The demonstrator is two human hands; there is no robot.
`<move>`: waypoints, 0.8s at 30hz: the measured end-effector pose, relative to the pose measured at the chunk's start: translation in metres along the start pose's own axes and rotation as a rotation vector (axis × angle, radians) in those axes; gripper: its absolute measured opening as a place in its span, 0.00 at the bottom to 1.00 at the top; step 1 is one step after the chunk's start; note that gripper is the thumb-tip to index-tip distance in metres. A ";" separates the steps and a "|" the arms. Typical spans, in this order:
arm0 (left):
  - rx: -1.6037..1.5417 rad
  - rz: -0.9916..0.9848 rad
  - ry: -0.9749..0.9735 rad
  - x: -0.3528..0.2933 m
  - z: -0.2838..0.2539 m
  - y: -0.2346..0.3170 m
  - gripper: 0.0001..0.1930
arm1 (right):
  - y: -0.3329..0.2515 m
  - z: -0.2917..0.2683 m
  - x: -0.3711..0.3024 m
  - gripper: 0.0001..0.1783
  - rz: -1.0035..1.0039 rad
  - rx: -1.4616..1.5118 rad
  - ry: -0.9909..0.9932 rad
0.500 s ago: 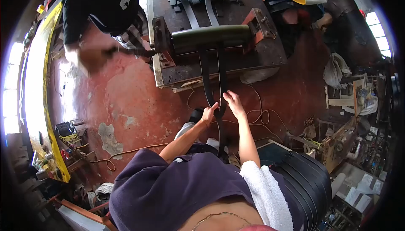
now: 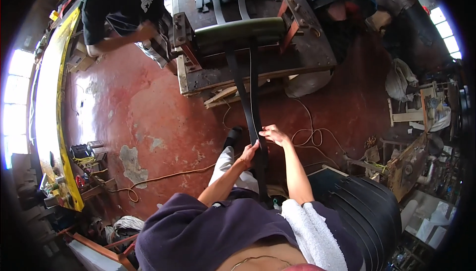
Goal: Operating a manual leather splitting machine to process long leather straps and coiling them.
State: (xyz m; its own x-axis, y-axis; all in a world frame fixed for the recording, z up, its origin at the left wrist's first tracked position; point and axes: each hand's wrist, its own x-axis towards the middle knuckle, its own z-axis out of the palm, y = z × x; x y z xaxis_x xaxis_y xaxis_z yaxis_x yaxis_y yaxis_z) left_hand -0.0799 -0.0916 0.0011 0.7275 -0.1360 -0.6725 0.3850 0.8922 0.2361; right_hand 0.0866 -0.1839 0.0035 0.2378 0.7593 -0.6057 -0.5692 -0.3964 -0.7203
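Two long black strips (image 2: 254,87) hang from a dark green roller (image 2: 238,30) and come down toward me, meeting at my hands. My left hand (image 2: 249,153) is closed around them, thumb on top. Slightly higher and to the right, my right hand (image 2: 275,135) has its bent fingers at the strips' right edge, seemingly pinching it. Below my hands the dark strip ends hang between my legs. Beyond the roller, paler grey strips (image 2: 218,6) lead into it from the table.
The roller sits between rusty brackets (image 2: 293,21) on a wooden table (image 2: 312,58). Left of it stands a person in a black shirt (image 2: 121,3), one arm bent near the roller's end. A cord (image 2: 173,173) crosses the red floor. Ribbed black material (image 2: 354,211) lies by my right side.
Both my hands have come nearer to me with the strips, which hang longer from the roller. My right fingers have curled in. The other person's arm has swung up toward the roller.
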 end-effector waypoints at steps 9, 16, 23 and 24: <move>0.248 0.216 0.050 -0.021 0.005 -0.058 0.10 | 0.036 0.034 0.000 0.26 0.120 0.222 0.097; 0.552 0.130 0.000 -0.024 0.009 -0.114 0.15 | 0.056 0.009 0.002 0.23 0.186 0.376 0.037; 0.749 -0.285 -0.428 -0.025 -0.003 -0.086 0.46 | 0.038 -0.005 -0.034 0.17 0.193 0.152 0.090; 0.830 -0.237 -0.405 -0.022 -0.021 -0.078 0.47 | 0.034 0.000 -0.050 0.17 0.192 0.160 0.093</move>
State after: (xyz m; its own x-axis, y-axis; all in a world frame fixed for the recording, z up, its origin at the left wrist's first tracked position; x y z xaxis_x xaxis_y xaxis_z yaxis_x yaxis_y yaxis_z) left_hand -0.1375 -0.1490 -0.0173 0.6598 -0.5519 -0.5099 0.7150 0.2526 0.6518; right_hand 0.0549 -0.2353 0.0094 0.1806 0.6247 -0.7597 -0.7264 -0.4361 -0.5312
